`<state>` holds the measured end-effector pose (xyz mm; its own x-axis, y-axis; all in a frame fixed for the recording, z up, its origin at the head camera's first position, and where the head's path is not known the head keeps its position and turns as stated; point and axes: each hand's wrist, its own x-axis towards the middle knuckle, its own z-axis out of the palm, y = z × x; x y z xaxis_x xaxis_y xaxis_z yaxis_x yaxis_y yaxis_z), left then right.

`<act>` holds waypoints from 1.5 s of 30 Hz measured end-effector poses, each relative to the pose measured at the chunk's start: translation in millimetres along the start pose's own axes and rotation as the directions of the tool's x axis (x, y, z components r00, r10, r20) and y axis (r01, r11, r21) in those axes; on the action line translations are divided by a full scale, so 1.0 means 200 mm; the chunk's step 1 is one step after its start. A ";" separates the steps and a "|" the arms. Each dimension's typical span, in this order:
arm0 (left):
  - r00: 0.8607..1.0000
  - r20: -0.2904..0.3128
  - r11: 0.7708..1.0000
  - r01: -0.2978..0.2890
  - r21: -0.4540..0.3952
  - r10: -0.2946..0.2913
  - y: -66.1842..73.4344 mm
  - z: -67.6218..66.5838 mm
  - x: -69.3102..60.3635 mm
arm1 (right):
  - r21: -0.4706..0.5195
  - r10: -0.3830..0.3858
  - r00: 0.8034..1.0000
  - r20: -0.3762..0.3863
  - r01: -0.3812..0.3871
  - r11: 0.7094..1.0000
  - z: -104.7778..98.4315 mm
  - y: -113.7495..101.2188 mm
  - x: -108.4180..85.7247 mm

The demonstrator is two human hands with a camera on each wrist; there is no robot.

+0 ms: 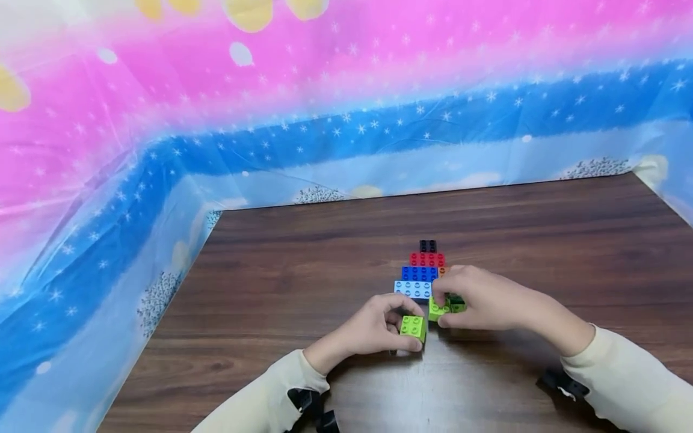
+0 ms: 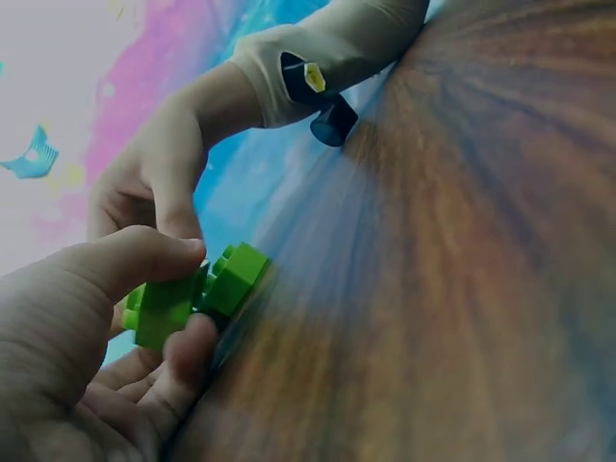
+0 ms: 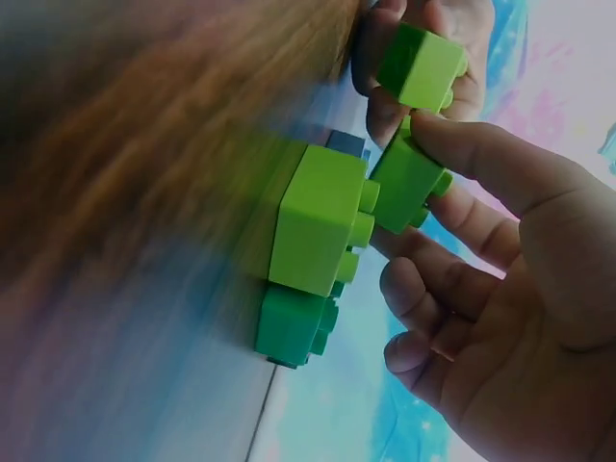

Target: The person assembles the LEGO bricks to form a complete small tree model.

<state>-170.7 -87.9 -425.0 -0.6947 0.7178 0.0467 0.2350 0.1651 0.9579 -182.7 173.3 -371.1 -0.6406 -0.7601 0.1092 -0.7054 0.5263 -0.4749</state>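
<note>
My left hand [image 1: 379, 328] pinches a lime-green two-by-two brick [image 1: 413, 328] between thumb and fingers, a little above the table. Just to its right, my right hand [image 1: 482, 300] has thumb and forefinger on another lime-green brick [image 3: 406, 185]. In the right wrist view, a larger-looking lime-green brick [image 3: 318, 221] rests on the table beside those fingers, touching a darker green brick [image 3: 292, 322]. Beyond the hands lies a stepped layout of bricks: light blue [image 1: 412, 289], blue [image 1: 419, 273], red [image 1: 427, 259] and black [image 1: 428, 246]. An orange brick [image 1: 442, 272] is partly hidden by my right hand.
Dark wood-grain tabletop [image 1: 281, 258] surrounds the bricks on every side. A pink and blue patterned cloth [image 1: 346, 126] hangs along the back and left edges. Black straps with small devices [image 1: 563, 383] sit at both wrists, over cream sleeves.
</note>
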 end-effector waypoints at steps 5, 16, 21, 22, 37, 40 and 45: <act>0.999 -0.001 0.996 -0.043 -0.083 0.043 0.00 0.02 0.02 | 0.041 -0.005 0.997 -0.081 0.009 0.999 -0.04 0.04 -0.01; 0.990 -0.026 0.969 0.134 -0.209 -0.142 0.01 0.07 -0.01 | 0.255 0.042 0.984 -0.174 0.003 0.967 0.00 0.04 -0.03; 0.987 -0.026 0.962 0.147 -0.229 -0.157 0.02 0.06 0.00 | 0.288 0.036 0.983 -0.181 0.018 0.957 0.01 0.01 -0.02; 0.988 -0.025 0.963 0.144 -0.226 -0.154 0.02 0.06 0.00 | 0.297 0.041 0.982 -0.183 0.016 0.955 0.01 0.00 -0.02; 0.987 -0.018 0.958 0.152 -0.243 -0.161 0.03 0.07 0.00 | 0.363 -0.006 0.987 -0.158 0.063 0.930 0.07 -0.02 0.00; 0.987 -0.012 0.955 0.155 -0.254 -0.163 0.03 0.07 0.00 | 0.369 0.007 0.988 -0.155 0.051 0.928 0.07 -0.02 0.00; 0.985 -0.006 0.949 0.162 -0.271 -0.170 0.02 0.07 0.00 | 0.385 0.042 0.992 -0.123 0.009 0.923 0.06 -0.02 0.00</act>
<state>-160.9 -77.2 -424.5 -0.7287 0.6751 -0.1148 -0.0737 0.0894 0.9933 -176.0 167.5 -380.0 -0.7019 -0.6848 0.1959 -0.5401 0.3324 -0.7732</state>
